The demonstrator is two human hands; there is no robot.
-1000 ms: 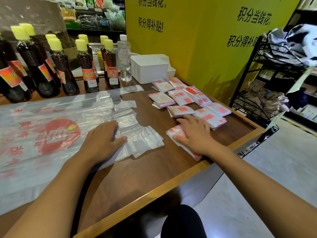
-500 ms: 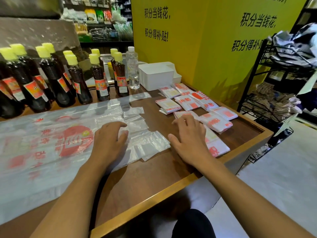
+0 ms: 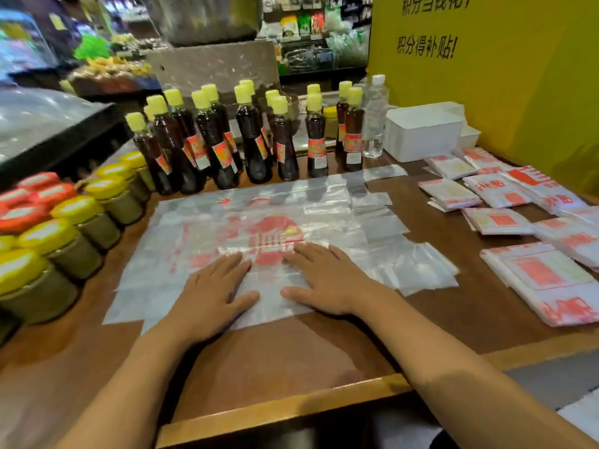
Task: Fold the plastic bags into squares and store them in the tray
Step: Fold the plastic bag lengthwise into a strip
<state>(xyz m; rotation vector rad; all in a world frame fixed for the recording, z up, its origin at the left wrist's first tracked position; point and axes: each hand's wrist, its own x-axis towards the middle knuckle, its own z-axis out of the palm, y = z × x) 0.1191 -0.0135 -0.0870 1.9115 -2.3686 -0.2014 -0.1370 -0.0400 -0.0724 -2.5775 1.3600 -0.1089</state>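
1. Clear plastic bag (image 3: 259, 241) is lying flat at frame centre, long axis running left to right.
2. I am seeing left hand (image 3: 210, 296) and right hand (image 3: 327, 280) pressing its near edge, fingers straight, equally close.

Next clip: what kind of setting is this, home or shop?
Most likely a small grocery shop: rows of identical dark sauce bottles, stacked yellow-lidded jars, stocked shelves behind, and a printed yellow sign.

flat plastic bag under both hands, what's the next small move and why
Probably lift the near edge and fold it away, making the first crease. The plastic bag lies spread out, unfolded, with the left hand and right hand pressed flat on it, while folded squares already sit to the right.
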